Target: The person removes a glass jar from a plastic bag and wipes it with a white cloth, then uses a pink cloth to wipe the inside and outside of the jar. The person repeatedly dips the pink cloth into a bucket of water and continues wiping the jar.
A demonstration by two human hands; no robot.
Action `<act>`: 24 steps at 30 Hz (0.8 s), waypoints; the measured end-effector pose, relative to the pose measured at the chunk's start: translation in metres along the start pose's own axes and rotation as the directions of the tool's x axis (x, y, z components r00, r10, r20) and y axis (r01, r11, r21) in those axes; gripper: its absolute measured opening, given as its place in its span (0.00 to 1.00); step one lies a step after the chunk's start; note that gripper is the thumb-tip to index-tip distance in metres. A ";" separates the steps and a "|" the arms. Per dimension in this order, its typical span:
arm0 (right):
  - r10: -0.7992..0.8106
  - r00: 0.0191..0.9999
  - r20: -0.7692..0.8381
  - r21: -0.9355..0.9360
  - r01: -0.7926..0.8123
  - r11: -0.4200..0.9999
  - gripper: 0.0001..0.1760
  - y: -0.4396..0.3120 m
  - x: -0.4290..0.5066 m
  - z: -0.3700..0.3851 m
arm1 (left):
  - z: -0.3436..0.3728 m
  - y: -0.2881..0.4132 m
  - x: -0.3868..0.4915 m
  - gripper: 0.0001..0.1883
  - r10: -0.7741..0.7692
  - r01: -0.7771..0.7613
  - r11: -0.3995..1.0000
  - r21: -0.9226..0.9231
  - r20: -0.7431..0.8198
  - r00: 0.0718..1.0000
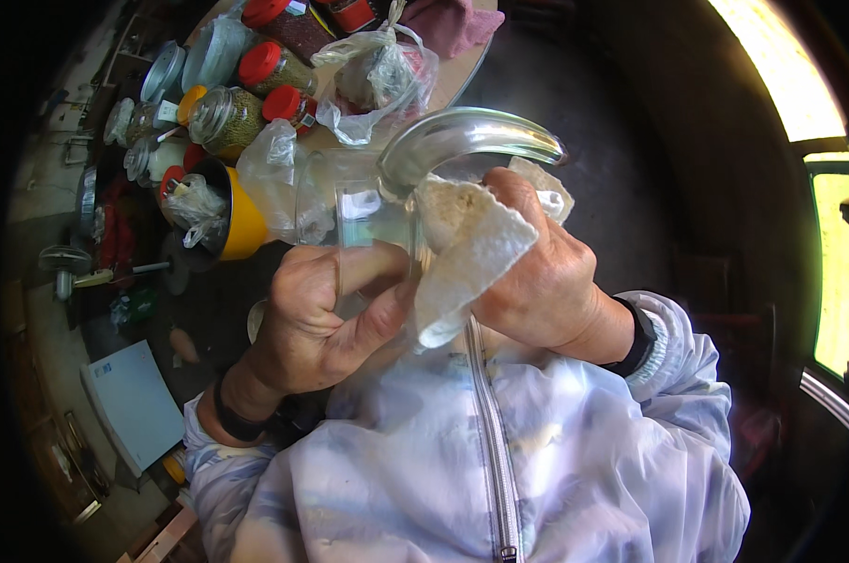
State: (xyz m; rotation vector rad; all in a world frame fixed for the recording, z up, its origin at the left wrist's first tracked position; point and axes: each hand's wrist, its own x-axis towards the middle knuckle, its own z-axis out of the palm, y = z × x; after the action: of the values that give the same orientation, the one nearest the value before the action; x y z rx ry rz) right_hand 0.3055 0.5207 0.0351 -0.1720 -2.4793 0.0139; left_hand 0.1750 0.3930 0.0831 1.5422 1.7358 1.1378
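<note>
A clear glass or plastic vessel [360, 218] with a thick curved handle or spout [474, 130] is held up before my chest. My left hand [336, 317] grips its near side, with the fingers partly behind the clear wall. In my right hand [544, 264] is a whitish cloth [460, 253], its folds lying against the vessel beside the curved part. Another piece of the cloth shows behind my right fingers. The vessel's exact kind cannot be told, since the hands and cloth cover part of it.
On the round table [475, 70] stand several jars, one with a red lid [259, 63], a knotted plastic bag [379, 77], a pink cloth [452, 24] and a yellow container [245, 218]. A pale blue-topped cabinet or appliance [136, 405] stands at lower left, a fan [66, 260] above it.
</note>
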 end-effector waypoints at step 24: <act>0.384 0.876 0.293 0.374 -0.475 0.797 0.06 0.049 -0.053 0.039 | -0.005 -0.022 -0.010 0.08 -0.150 0.155 0.977 -0.144 0.050 0.987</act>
State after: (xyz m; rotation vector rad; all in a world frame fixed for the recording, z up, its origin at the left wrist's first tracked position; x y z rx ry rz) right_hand 0.3296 0.5642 -0.0307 -0.5652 -2.5060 0.8170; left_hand 0.1612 0.3824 0.0654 1.3106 1.6730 1.1248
